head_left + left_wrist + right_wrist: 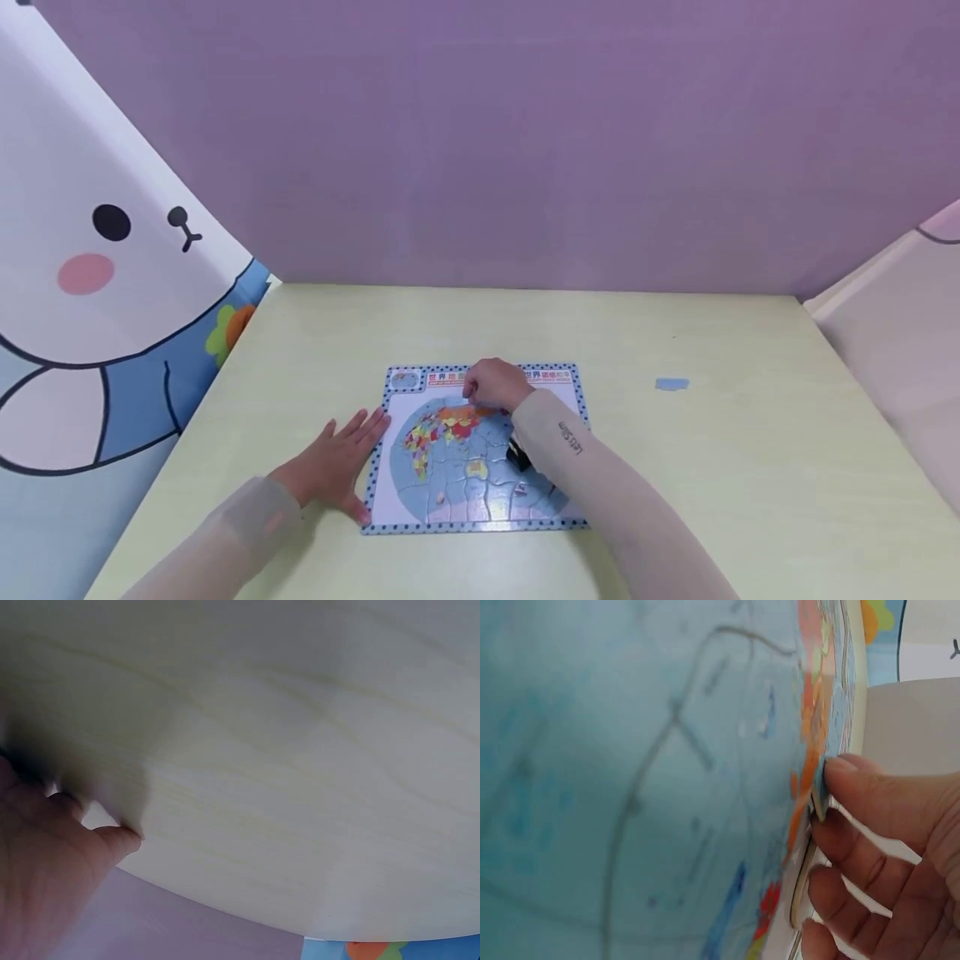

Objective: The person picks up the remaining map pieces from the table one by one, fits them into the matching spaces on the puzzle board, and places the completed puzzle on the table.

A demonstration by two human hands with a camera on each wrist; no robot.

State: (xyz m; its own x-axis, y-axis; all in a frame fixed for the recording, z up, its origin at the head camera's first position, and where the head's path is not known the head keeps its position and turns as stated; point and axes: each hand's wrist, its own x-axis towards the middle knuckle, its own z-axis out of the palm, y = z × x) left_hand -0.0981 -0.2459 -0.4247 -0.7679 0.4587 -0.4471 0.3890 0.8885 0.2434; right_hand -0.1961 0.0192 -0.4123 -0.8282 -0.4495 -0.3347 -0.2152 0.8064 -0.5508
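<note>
A world map jigsaw puzzle (450, 467) with a blue dotted border lies flat on the table. Over its upper middle, my right hand (497, 383) pinches a small blue puzzle piece (820, 791) between thumb and index finger, as the right wrist view shows. That piece is tilted up at the puzzle's surface, and the hand covers part of the printed title. My left hand (341, 458) rests with spread, straight fingers at the puzzle's left border. In the left wrist view only the thumb side of the left hand (60, 855) shows; the puzzle is out of sight there.
A loose blue puzzle piece (672, 384) lies on the pale wooden table (750, 467) to the right. Behind the table rises a purple backdrop (525, 167). A cartoon-printed cloth (112, 333) stands along the left side, and a pale cloth (900, 333) along the right.
</note>
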